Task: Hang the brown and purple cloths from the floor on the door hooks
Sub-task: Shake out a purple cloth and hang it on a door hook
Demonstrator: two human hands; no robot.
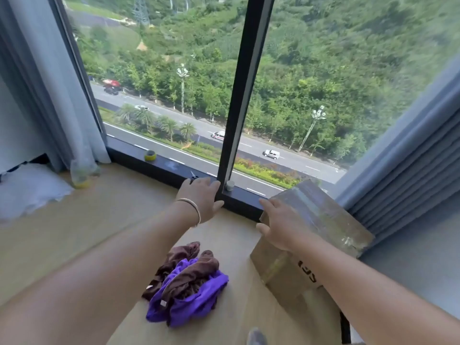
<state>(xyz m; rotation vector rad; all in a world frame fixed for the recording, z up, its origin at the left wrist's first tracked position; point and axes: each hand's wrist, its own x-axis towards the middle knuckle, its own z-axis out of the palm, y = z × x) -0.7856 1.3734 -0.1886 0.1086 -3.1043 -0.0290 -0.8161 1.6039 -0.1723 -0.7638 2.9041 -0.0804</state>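
Cloths point(185, 285) untouched; both hands point(199, 197) open.

I see bright daylight pouring in through the window point(249, 95), lighting the wooden floor point(99, 220) evenly with only soft shadows. My wide lens bends the window frame point(239, 95) and the curtains point(49, 83) outward at the edges. The forearms near the bottom corners look smeared, and the outdoor greenery is slightly hazy.
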